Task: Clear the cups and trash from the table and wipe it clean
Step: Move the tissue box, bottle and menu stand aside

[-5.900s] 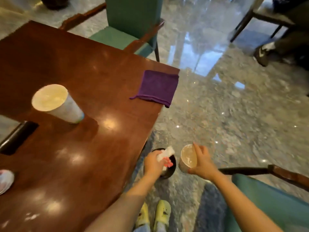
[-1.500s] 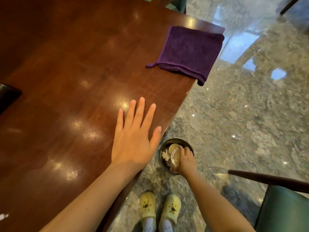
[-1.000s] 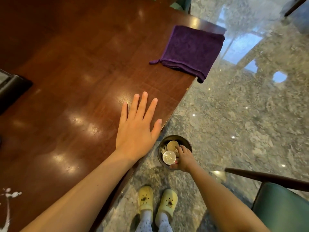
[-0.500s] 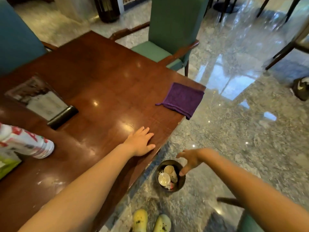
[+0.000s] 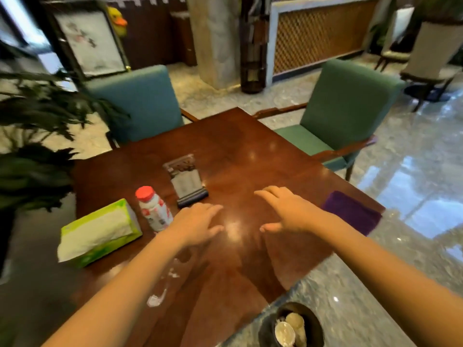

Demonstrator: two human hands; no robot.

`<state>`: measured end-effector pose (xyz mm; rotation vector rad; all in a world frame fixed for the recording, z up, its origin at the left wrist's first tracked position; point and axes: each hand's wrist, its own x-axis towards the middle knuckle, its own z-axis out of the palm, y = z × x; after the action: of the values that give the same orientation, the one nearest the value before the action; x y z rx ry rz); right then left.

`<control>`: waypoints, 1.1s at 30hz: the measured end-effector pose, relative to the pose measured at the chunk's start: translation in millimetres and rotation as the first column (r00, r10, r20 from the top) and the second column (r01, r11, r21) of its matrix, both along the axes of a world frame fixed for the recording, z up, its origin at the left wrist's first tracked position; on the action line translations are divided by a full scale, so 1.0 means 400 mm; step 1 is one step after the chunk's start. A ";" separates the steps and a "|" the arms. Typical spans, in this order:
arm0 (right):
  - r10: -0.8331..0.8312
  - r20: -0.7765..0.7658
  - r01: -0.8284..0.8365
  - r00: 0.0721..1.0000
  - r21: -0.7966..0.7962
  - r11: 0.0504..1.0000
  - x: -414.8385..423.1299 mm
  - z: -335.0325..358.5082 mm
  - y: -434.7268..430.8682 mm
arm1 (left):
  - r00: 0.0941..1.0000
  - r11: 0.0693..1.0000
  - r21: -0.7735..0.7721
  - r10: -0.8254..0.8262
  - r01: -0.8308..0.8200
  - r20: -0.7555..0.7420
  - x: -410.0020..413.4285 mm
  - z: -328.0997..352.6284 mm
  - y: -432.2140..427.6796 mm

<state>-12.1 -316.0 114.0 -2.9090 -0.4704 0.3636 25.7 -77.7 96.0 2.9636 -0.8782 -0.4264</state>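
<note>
From the head view I have both hands out over the wooden table, and both are empty: my left hand is spread flat, low over or on the wood just right of the small red-capped bottle, and my right hand hovers with loose, parted fingers, grasping nothing. The cups now sit in the dark bin on the floor by the near right table corner, so I judge the clearing step mostly done. Left on the table are the bottle, a green tissue box at the left, and a small stand-up sign near the middle; whether the bottle counts as trash I cannot say. White smears lie on the wood under my left forearm, so wiping is not yet done. The purple cloth lies folded at the right edge, just beyond my right hand and apart from it. I read this as the turn from clearing to wiping. The next move calls for swinging the right hand rightward onto the cloth, gripping it, then dragging it back across toward those smears — the frame is blurred, so fine marks elsewhere are hard to judge.
</note>
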 end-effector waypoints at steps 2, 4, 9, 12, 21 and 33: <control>0.047 0.103 -0.048 0.994 0.011 0.999 0.038 0.013 0.075 | 0.993 0.997 -0.025 0.081 -0.079 0.080 0.004 0.006 0.091; 0.097 0.146 -0.104 0.985 0.038 0.994 0.075 0.018 0.155 | 0.975 0.985 -0.056 0.171 -0.164 0.142 -0.003 0.018 0.185; 0.172 0.107 -0.184 0.979 0.120 0.976 0.151 0.006 0.316 | 0.929 0.943 -0.138 0.325 -0.303 0.177 -0.031 0.026 0.377; 0.220 0.101 -0.233 0.970 0.144 0.962 0.196 -0.010 0.413 | 0.904 0.911 -0.134 0.407 -0.391 0.131 -0.027 -0.001 0.489; 0.150 0.026 -0.150 0.988 0.359 0.921 0.299 -0.113 0.591 | 0.858 0.858 -0.168 0.504 -0.485 0.098 0.075 -0.107 0.675; -0.002 -0.199 0.130 0.980 0.636 0.760 0.325 -0.251 0.605 | 0.875 0.875 -0.005 0.485 -0.485 -0.013 0.236 -0.254 0.702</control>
<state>117.9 -73.9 13.7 -2.1795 -0.3654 0.3678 120.3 202.9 -5.8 3.0118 -0.1075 -0.4080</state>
